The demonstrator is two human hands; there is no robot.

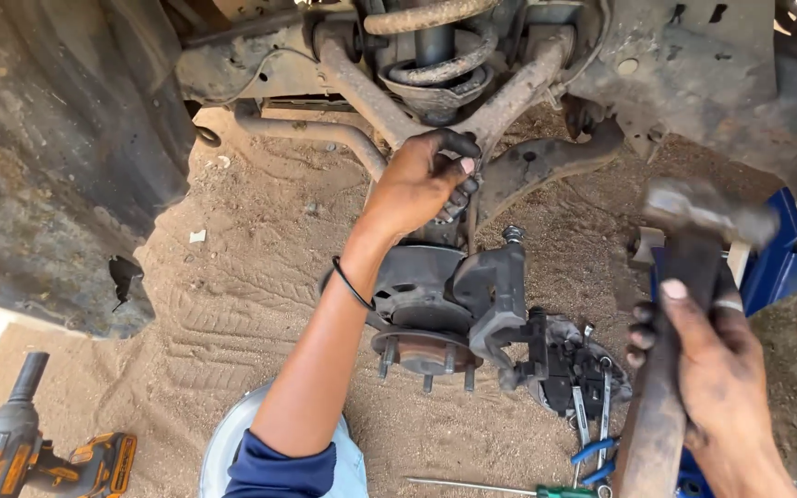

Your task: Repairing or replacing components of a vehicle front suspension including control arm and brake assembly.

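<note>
Left hand [422, 180]: closed around the suspension arm [509, 97] joint, above the wheel hub [422, 346].
Right hand [707, 369]: gripping the hammer [694, 249] handle, near right.
Ground: impact wrench [20, 452], near left.

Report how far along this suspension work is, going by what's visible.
Done: the wheel is off, so the hub with its studs and the brake caliper stand bare. In hand: the left hand grips the joint at the top of the knuckle, under the control arm; the right hand holds a hammer raised. Left: knuckle and hub remain joined to the arm.
</note>
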